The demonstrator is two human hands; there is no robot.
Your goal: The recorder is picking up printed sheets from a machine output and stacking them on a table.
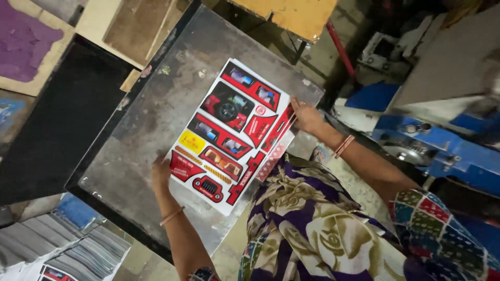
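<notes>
A view from above, looking down at a person's two hands working over a worn grey metal bench (156, 104) set at a slant across the picture. Near the centre lies a flat printed cardboard sheet (229, 132), white-edged with red and black die-cut panels showing a toy vehicle and a small yellow patch. It rests on the bench, its long axis running from about 1 o'clock to 7 o'clock, and its near edge overhangs the bench toward the person's lap.

The left hand (160, 174) sits at about 8 o'clock of the sheet, fingers resting on its lower left edge; whether they pinch it or only press it flat cannot be told. The right hand (306, 115) is at about 3 o'clock, fingers closed narrowly on the sheet's right edge. Both wrists wear thin bangles.

The sheet looks light and thin, fairly stiff but easy to bend or crease, with a glossy face that may slide on the metal. Holding it at two opposite edges, as here, seems the safest grip.

At 6 o'clock is the person's flower-patterned purple garment (307, 224). At 7 o'clock, below the bench, a stack of similar sheets (78, 255) lies edge-on. A blue machine (442, 151) stands at 3 o'clock, and a wooden board (291, 15) at 12 o'clock.
</notes>
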